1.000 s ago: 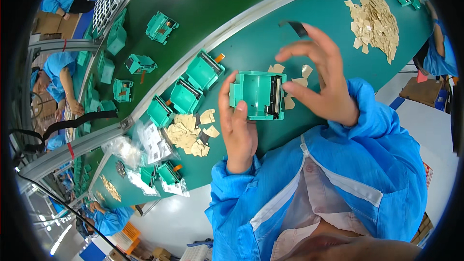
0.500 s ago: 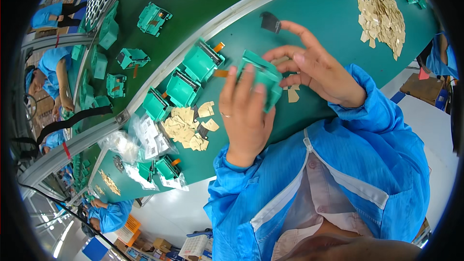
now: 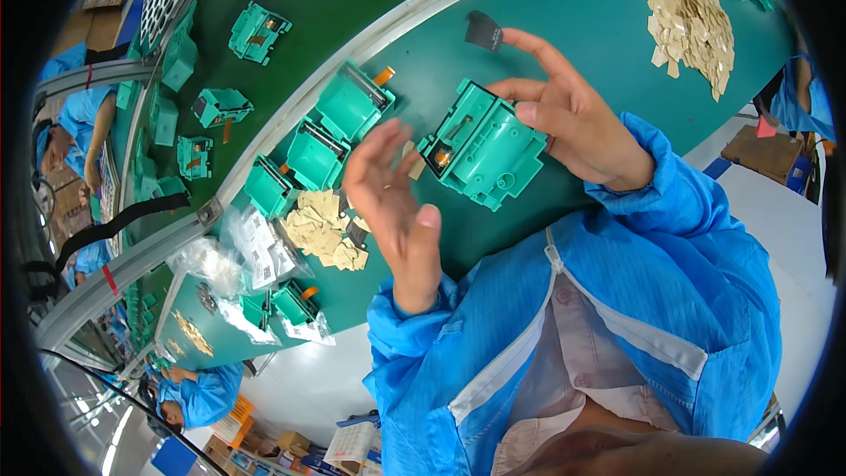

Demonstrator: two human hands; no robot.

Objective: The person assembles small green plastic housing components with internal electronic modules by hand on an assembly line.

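My right hand [image 3: 586, 128] grips the right side of a green plastic housing [image 3: 493, 150] between its thumb and lower fingers. The housing is tilted, showing a slotted side with a small orange-brown patch at its left end. A small black piece of film [image 3: 483, 31] clings to the tip of my raised right index finger. My left hand [image 3: 397, 211] is just left of the housing, apart from it, fingers spread and partly blurred, holding nothing. Beyond it stand several similar open housings with orange flex strips, among them a green housing [image 3: 352, 106].
A pile of beige paper pieces [image 3: 326, 234] lies left of my left hand, beside clear plastic bags [image 3: 256, 247]. A larger beige heap [image 3: 692, 31] is at the far right. Past a metal rail [image 3: 352, 46], a dark green surface carries more housings [image 3: 259, 33]. Other people work at left.
My left hand has let go of the housing and moved left. The housing has turned in my right hand, exposing its slotted side. The black film stays on my right index fingertip.
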